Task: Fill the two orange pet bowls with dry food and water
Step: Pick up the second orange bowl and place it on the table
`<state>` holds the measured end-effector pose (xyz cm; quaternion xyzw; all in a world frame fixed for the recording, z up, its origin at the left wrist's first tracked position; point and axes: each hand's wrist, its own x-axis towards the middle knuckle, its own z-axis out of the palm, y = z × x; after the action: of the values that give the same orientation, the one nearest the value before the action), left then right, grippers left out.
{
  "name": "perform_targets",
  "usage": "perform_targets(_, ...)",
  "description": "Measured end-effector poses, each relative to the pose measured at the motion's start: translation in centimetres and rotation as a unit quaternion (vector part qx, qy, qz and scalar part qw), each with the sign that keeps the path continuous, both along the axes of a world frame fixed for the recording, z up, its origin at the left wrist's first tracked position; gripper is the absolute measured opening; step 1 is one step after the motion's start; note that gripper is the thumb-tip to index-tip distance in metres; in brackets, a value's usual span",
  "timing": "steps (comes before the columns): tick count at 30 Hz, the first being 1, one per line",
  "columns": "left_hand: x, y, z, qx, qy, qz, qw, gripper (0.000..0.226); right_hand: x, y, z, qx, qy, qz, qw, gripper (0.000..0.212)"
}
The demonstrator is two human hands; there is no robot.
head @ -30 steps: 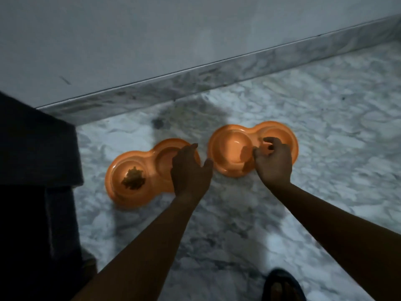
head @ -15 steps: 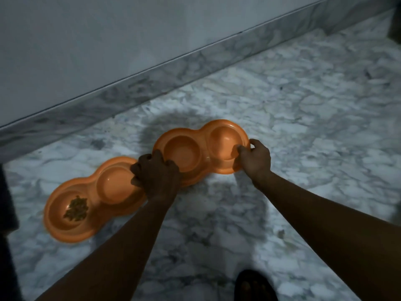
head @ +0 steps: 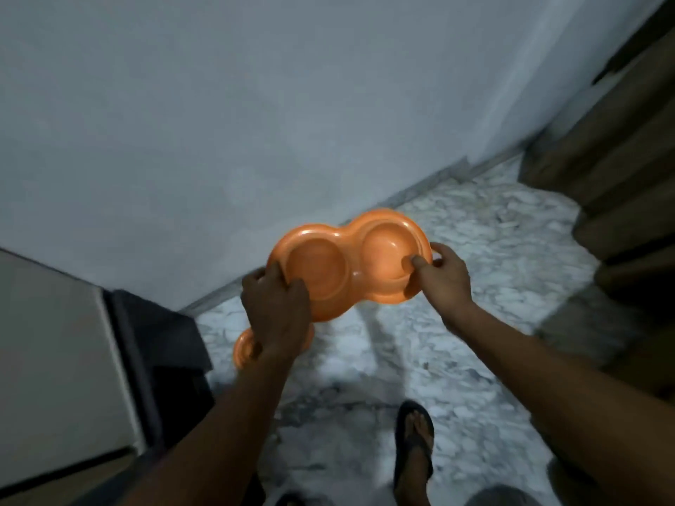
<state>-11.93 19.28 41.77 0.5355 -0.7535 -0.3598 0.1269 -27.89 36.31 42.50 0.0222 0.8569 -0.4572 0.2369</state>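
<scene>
Item: orange double bowl [head: 350,264], both basins empty, held off marble floor [head: 475,250], spanning between both hands.
Left hand [head: 275,308]: fingers curled round bowl's left end rim.
Right hand [head: 443,279]: thumb inside right basin, fingers wrapped behind rim.
Second orange bowl [head: 243,346]: on floor beneath left hand, mostly hidden by wrist; contents not visible.

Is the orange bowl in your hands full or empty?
Empty. Both wells of the held orange bowl show only bare plastic.
</scene>
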Motion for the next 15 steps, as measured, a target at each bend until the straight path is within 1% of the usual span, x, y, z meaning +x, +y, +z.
perform_targets(2, 2.7, 0.6, 8.0, -0.022, 0.023, -0.005, 0.999, 0.042, 3.4, 0.4, 7.8, -0.005, 0.022, -0.007, 1.000, 0.047)
perform_targets(4, 5.7, 1.0, 16.1, -0.009, 0.039, 0.025, 0.999, 0.040, 6.4, 1.0, 15.0, -0.028, 0.016, -0.018, 0.999, 0.048)
perform_targets(6, 9.5, 2.2, 22.6, -0.013, 0.079, 0.031, 0.996, 0.051, 10.0, 1.5, 21.6, -0.048, 0.026, -0.015, 0.998, 0.050)
perform_targets(8, 14.6, 3.0, 28.6, -0.048, 0.130, 0.007, 0.990, 0.063, 14.3, 2.0, 27.6, -0.075, 0.042, -0.007, 0.996, 0.053)
perform_targets(9, 16.6, 2.8, 30.1, -0.066, 0.128, 0.001, 0.990, 0.066, 15.9, 1.9, 29.2, -0.080, 0.040, -0.007, 0.996, 0.054)
perform_targets(11, 19.5, 2.3, 32.0, -0.068, 0.123, 0.003, 0.990, 0.070, 18.3, 1.2, 31.4, -0.103, 0.045, 0.005, 0.994, 0.053)
perform_targets(15, 27.5, 1.7, 39.6, -0.074, 0.142, 0.044, 0.986, 0.071, 24.7, -0.6, 38.0, -0.154, 0.060, 0.045, 0.985, 0.050)
